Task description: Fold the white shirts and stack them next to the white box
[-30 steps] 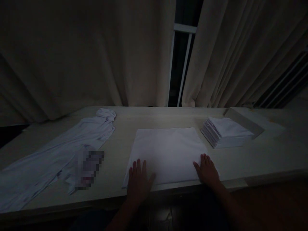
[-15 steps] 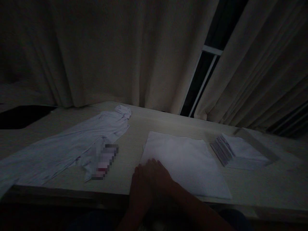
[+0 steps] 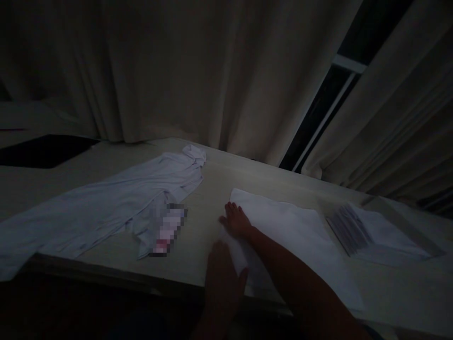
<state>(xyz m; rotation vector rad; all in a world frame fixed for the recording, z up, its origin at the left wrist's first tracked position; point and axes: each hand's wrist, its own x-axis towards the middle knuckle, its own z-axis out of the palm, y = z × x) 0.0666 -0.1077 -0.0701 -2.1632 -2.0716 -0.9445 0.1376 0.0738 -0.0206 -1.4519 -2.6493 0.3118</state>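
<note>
A white cloth point(image 3: 297, 236) lies spread on the table in front of me, its near edge close to the table's front edge. My right hand point(image 3: 238, 220) rests on its left edge toward the far corner, palm down with the fingers stretched out. Nearer to me, my left hand point(image 3: 222, 274) is at the cloth's near left part, the thumb apart from the other fingers. Between the hands the cloth looks slightly raised or folded, but the dim light hides the detail. Neither hand visibly grips anything.
To the right lies a stack of folded white cloths point(image 3: 385, 231). A long rumpled white garment or cloth point(image 3: 106, 203) stretches over the left, with a blurred-out flat item point(image 3: 169, 231) beside it. A dark flat thing point(image 3: 49, 151) lies far left. Curtains point(image 3: 170, 71) hang behind the table point(image 3: 201, 217).
My hands, close together on the cloth's left edge before, have come apart. The right hand slid away from me along the edge, and the left is nearer to me. The view has shifted slightly.
</note>
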